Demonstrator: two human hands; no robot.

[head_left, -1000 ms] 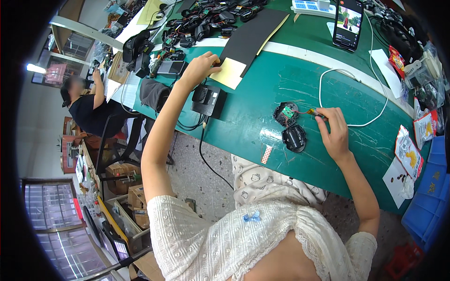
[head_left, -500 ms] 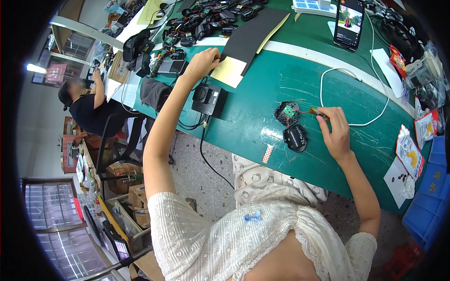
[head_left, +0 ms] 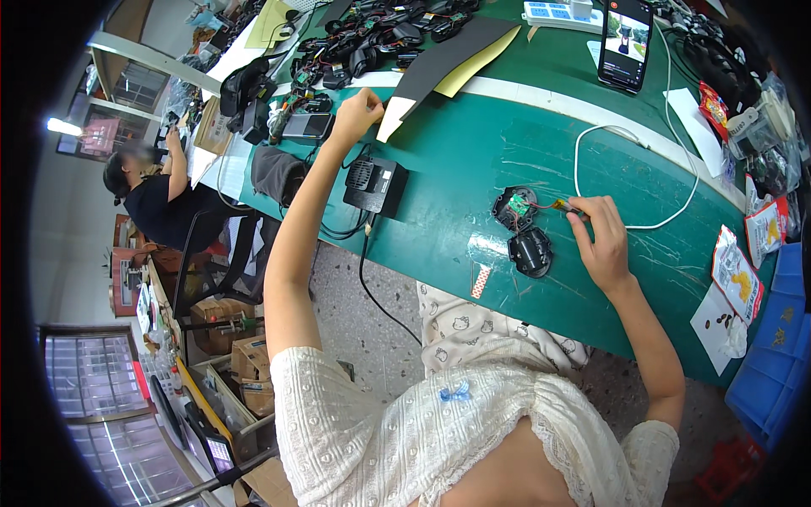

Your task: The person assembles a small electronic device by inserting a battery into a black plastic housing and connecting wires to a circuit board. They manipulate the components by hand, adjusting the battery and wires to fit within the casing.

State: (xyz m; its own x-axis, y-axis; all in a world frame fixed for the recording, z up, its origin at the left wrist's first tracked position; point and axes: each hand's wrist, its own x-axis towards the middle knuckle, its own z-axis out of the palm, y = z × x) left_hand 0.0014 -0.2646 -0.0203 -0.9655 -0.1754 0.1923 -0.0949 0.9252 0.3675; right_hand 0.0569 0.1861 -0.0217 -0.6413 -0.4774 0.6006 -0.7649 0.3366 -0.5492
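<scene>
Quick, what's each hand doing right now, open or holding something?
Left hand: fingers curled beside the yellow-backed black sheet; grip cannot be told.
Right hand: closed, holding a small yellow-ended wired component.

Black sheet (head_left: 448, 63), yellow underside (head_left: 463, 74); green circuit board (head_left: 517, 204).

At three o'clock, the right hand (head_left: 603, 238) pinches a little yellow bit (head_left: 559, 204) wired to an open black case (head_left: 531, 252). At eleven o'clock, the left hand (head_left: 358, 116) is by a black sheet (head_left: 448, 63).
</scene>
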